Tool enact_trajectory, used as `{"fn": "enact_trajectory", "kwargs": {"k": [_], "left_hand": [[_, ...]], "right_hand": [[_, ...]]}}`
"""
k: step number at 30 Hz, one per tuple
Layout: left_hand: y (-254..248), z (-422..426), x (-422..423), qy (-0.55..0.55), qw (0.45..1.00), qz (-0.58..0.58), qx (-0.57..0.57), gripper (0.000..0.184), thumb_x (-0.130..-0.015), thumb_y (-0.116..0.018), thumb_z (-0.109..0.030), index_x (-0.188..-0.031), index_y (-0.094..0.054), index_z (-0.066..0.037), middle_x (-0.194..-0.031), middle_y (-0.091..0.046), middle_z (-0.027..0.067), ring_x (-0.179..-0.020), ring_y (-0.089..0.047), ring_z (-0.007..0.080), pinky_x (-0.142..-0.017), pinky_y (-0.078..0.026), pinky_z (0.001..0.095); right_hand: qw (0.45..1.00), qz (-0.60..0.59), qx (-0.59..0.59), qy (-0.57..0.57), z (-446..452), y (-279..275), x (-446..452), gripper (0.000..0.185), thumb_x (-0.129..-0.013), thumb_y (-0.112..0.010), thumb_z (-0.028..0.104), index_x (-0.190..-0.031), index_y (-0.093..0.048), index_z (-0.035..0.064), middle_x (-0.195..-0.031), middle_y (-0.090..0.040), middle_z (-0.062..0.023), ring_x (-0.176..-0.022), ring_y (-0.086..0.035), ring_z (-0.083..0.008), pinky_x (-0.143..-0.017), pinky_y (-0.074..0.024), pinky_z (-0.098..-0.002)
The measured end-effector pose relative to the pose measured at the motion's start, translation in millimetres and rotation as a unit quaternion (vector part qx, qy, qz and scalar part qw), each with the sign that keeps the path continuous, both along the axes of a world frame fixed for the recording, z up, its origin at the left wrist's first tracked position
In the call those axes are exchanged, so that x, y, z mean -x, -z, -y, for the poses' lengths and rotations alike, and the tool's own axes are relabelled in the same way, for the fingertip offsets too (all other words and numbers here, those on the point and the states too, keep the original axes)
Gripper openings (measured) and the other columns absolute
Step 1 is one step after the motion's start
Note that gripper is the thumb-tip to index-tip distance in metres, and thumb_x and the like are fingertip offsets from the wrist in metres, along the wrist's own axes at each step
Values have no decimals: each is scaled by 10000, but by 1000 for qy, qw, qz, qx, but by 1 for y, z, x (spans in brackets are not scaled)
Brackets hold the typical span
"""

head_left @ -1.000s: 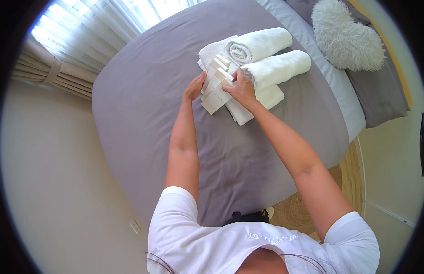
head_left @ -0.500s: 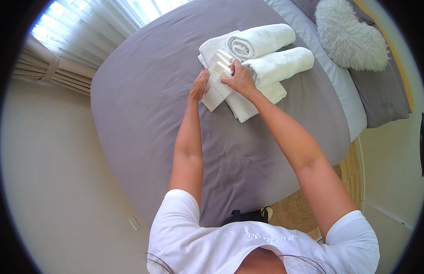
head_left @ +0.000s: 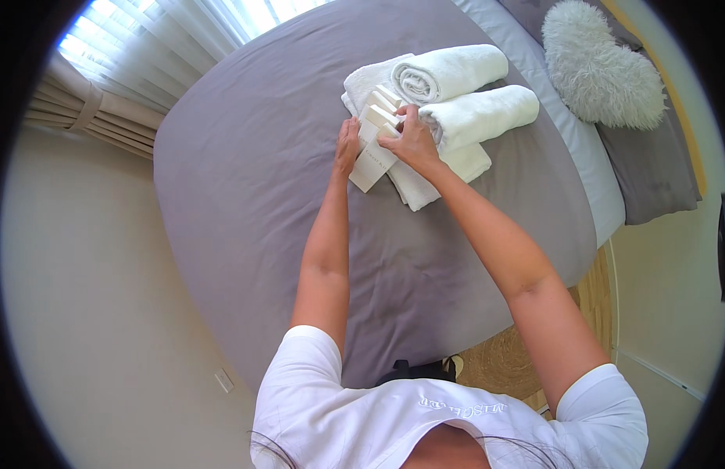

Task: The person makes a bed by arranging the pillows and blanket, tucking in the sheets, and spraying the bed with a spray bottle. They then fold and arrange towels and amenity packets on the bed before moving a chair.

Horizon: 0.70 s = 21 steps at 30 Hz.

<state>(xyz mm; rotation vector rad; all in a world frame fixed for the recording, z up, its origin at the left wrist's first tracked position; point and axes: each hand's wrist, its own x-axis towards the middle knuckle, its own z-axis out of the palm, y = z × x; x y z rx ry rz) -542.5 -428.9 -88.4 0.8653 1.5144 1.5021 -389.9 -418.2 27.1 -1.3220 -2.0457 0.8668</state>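
Note:
Several small cream-white boxes stand in a row on a folded white towel, in front of two rolled towels. My right hand has its thumb and fingers closed round the nearest small box, beside the end of the lower rolled towel. A flat white card or packet with faint printing lies at the towel's near edge. My left hand rests along the left side of the boxes and card, its fingers stretched out together. The upper rolled towel lies behind the boxes.
All this lies on a bed with a grey cover. A fluffy white heart-shaped cushion and grey pillows are at the right. A tied beige curtain hangs at the left. Below the bed is a round woven rug.
My right fingers have shifted slightly on the small boxes, which show more plainly as a row. My left hand stays at their side. The whole view has shifted a little.

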Motion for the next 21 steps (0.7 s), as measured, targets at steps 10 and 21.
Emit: {"fn": "enact_trajectory", "kwargs": {"k": [10, 21], "left_hand": [[33, -13, 25, 39, 996, 86, 6, 487, -968, -331, -395, -1143, -529, 15, -1082, -582, 86, -961, -533, 159, -887, -400, 280], [-1, 1, 34, 193, 955, 224, 21, 448, -911, -523, -383, -1142, -521, 1, -1030, -598, 38, -880, -578, 111, -770, -475, 266]], "right_hand": [[1000, 18, 20, 4, 0, 3, -3, 690, -639, -781, 307, -1147, -395, 44, -888, -632, -196, -835, -628, -316, -760, -482, -380], [997, 56, 25, 50, 2, 4, -1, 622, -667, -738, 279, -1170, -467, 34, -981, -642, -144, -911, -619, -296, -798, -475, -391]]}}
